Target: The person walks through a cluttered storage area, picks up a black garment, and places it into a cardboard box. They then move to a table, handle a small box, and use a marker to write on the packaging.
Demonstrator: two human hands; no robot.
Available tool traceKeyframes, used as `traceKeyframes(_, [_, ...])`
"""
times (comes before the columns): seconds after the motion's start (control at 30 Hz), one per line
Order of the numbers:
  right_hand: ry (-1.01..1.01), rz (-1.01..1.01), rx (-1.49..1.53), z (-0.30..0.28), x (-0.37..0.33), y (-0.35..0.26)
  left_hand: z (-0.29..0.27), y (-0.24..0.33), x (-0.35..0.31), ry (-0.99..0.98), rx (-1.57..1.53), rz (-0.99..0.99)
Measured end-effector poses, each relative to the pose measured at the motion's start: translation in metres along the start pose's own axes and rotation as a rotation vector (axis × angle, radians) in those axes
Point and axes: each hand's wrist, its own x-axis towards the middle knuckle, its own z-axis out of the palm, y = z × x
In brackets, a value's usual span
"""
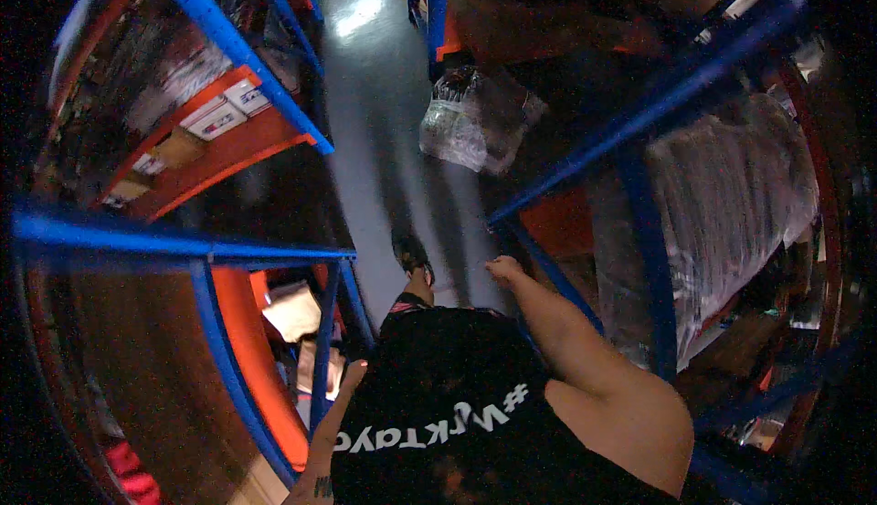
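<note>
My right hand (500, 269) hangs ahead of my body over the grey aisle floor (367, 194). Its fingers look curled in, with nothing seen in them, and it is nearest to the blue rack post on the right. Low at my left side, my left hand (354, 375) is beside the blue rack frame on that side. Only a small part of it shows and its fingers are too hidden to read. One foot in a dark shoe (411, 251) is forward on the floor.
Blue uprights (242, 53) and orange beams (219, 171) of storage racks line both sides. White boxes (217, 118) stand on the left shelf. A clear-plastic-wrapped bundle (457, 121) sits ahead, right of the aisle. A large wrapped load (731, 203) fills the right rack.
</note>
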Motion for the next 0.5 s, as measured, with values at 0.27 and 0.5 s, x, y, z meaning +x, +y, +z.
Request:
traceKeyframes(0.27, [-0.166, 0.266, -0.075, 0.012, 0.137, -0.08, -0.093, 0.314, 0.064, 0.005, 0.028, 0.306])
traceKeyframes(0.5, [-0.246, -0.097, 0.633, -0.048, 0.35, -0.372, -0.093, 0.564, 0.158, 0.054, 0.734, 0.544])
